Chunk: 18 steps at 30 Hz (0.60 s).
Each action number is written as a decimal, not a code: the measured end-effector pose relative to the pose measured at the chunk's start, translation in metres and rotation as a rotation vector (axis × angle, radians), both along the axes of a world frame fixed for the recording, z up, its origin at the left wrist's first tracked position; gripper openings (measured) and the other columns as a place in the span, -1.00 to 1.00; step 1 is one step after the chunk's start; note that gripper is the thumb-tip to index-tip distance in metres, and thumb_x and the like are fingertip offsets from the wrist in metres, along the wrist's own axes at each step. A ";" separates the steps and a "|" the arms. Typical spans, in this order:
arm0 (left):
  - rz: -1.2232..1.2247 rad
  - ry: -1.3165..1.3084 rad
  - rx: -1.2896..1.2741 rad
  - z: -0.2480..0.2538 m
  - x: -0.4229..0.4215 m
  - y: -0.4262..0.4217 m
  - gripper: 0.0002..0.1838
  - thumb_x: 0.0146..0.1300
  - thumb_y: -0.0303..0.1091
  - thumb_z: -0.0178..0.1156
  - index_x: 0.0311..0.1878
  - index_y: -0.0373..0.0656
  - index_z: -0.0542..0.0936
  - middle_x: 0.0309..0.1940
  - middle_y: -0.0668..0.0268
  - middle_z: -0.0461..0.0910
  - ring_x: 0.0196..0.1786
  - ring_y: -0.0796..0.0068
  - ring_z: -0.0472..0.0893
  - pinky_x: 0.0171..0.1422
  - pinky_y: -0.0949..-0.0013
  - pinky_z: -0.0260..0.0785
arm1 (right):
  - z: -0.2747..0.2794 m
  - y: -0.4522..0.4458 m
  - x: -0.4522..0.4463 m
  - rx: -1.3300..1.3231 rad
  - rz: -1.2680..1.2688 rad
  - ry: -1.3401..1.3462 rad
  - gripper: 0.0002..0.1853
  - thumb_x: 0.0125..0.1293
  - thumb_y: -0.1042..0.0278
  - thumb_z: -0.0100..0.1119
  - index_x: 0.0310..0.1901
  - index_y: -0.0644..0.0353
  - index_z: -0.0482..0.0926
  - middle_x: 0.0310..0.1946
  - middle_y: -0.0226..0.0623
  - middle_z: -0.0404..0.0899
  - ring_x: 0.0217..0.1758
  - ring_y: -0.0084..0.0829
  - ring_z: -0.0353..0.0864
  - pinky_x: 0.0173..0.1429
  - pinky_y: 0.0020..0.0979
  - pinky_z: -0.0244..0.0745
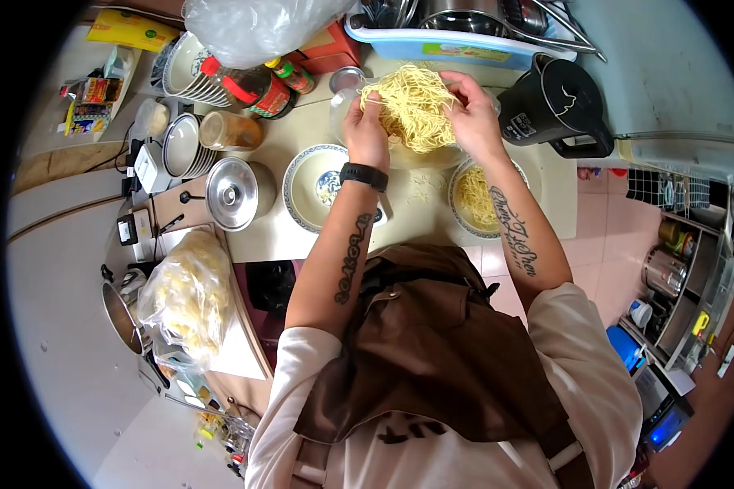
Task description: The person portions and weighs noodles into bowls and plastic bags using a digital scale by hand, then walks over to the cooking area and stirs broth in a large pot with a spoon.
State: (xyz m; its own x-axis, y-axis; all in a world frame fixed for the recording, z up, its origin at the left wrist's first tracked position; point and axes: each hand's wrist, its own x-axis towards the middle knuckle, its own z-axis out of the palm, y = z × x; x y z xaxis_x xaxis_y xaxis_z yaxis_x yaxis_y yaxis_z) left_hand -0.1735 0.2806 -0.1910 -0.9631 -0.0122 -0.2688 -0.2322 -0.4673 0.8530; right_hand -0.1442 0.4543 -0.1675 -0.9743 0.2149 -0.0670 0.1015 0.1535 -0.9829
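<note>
A loose bundle of yellow noodles [413, 106] is held up between my two hands at the far part of the counter. My left hand [367, 134], with a black band at the wrist, grips the bundle's left side. On the right side, the fingers of my right hand [471, 118] are closed on the same noodles. Below them a see-through container [420, 156] shows in part. A patterned bowl [302, 191] without noodles stands left of my left forearm. Another bowl [463, 222], partly covered by my right forearm, holds noodles. A few noodle bits [424, 189] lie between the bowls.
A black kettle [538, 110] stands at right, a blue bin [432, 45] of metalware behind. Left are sauce bottles [257, 88], a brown-filled jar [228, 130], stacked bowls [181, 145] and a lidded metal pot [235, 194]. A plastic bag [189, 297] of pale food lies near left.
</note>
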 end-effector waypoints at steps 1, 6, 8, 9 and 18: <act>0.010 -0.022 0.067 0.001 0.000 0.001 -0.71 0.52 -0.24 0.14 0.07 -0.29 0.57 -0.11 0.28 0.65 -0.10 0.49 0.61 0.02 0.37 0.49 | -0.004 0.000 -0.001 -0.028 -0.018 -0.002 -0.52 0.32 0.69 0.12 0.27 0.18 0.51 -0.11 -0.40 0.61 -0.11 -0.59 0.54 0.05 -0.57 0.44; 0.099 -0.132 0.226 0.018 0.000 0.009 -0.60 0.56 -0.23 0.04 0.29 -0.30 0.42 0.12 0.12 0.60 0.09 0.23 0.66 0.15 0.15 0.58 | -0.012 0.005 -0.005 -0.196 -0.035 -0.114 -0.65 0.35 0.49 0.27 0.16 0.28 0.59 -0.08 -0.36 0.65 -0.09 -0.58 0.57 0.04 -0.56 0.45; -0.033 -0.154 0.296 0.020 0.000 0.003 -0.53 0.50 -0.28 0.15 0.35 -0.28 0.35 0.17 0.12 0.56 0.14 0.24 0.62 0.22 0.18 0.53 | -0.011 0.003 -0.008 -0.206 -0.031 -0.138 -0.66 0.34 0.39 0.34 0.11 0.31 0.62 -0.14 -0.33 0.69 -0.11 -0.58 0.60 -0.02 -0.53 0.49; -0.100 -0.165 0.330 0.021 0.000 0.000 -0.48 0.47 -0.30 0.20 0.38 -0.27 0.31 0.20 0.12 0.54 0.17 0.25 0.60 0.26 0.19 0.50 | -0.005 0.002 -0.007 -0.216 0.006 -0.106 -0.65 0.32 0.37 0.36 0.09 0.32 0.63 -0.15 -0.33 0.70 -0.12 -0.57 0.61 -0.02 -0.53 0.50; -0.468 -0.044 0.040 0.017 -0.017 -0.014 -0.36 0.14 -0.62 0.42 0.31 -0.29 0.45 0.09 0.22 0.65 0.09 0.39 0.67 0.23 0.32 0.51 | -0.004 0.006 -0.016 -0.055 -0.112 0.160 -0.74 0.35 0.29 0.34 -0.05 0.27 0.65 -0.18 -0.35 0.72 -0.14 -0.58 0.61 -0.02 -0.46 0.52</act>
State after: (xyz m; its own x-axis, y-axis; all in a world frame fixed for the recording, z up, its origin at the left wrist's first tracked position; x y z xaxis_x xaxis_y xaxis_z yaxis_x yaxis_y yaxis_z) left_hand -0.1908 0.2664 -0.1738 -0.8504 0.4317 -0.3008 -0.4611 -0.3362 0.8212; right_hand -0.1600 0.4606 -0.1716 -0.9439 0.3224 0.0717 -0.0428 0.0957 -0.9945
